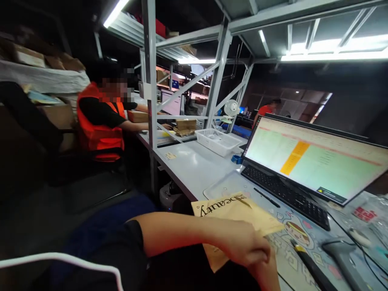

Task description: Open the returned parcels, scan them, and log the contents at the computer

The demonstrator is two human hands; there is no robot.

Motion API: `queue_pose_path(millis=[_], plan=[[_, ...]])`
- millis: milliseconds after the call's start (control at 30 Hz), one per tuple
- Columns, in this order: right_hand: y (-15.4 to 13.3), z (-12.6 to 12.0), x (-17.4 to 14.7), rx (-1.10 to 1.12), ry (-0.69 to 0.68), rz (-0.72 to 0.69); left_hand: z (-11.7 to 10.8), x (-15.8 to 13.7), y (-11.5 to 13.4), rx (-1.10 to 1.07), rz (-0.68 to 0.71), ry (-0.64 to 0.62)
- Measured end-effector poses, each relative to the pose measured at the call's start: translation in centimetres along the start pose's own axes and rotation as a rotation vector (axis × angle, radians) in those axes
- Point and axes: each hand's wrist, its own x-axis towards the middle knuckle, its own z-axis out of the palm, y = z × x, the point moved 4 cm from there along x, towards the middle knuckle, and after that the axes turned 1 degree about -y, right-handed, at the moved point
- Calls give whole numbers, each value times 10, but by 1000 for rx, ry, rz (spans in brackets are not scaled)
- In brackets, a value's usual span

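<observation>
A tan paper mailer (224,206) printed with "beauty" lies partly over the desk's front edge, tilted, with a lower corner hanging past it. My left hand (245,244) reaches across it from the left, fingers curled closed. What those fingers grip is hidden. Coming up from the bottom, my right hand (266,268) meets the left one, its fingers hidden behind it. To the right of both hands rest a black-handled tool with a yellow collar (309,262) and a grey handheld scanner (344,258), both on the cartoon desk mat (294,230).
Behind the mat stand a black keyboard (285,194) and a monitor (315,157). A black pen (266,197) lies nearer. Farther back is a white basket (218,141) beside a metal rack post (149,81). A co-worker in an orange vest (101,137) sits at left.
</observation>
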Motion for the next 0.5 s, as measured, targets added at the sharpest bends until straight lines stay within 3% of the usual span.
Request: queue_pose_path(millis=[133, 200, 267, 367, 433, 500], plan=[[3, -5, -10, 69, 2, 67, -12, -20, -43, 145, -470, 13], [-8, -5, -18, 76, 50, 67, -15, -30, -68, 161, -614, -9], [-25, 2, -22, 123, 43, 40, -5, -34, -88, 123, -648, -67], [-45, 22, -22, 249, -101, -3, 23, -33, -104, 47, -642, -69], [-49, 30, -22, 307, -148, 22, 34, -32, -108, 21, -615, 45], [-44, 30, -23, 332, -75, 84, 33, -32, -110, -27, -586, 202]])
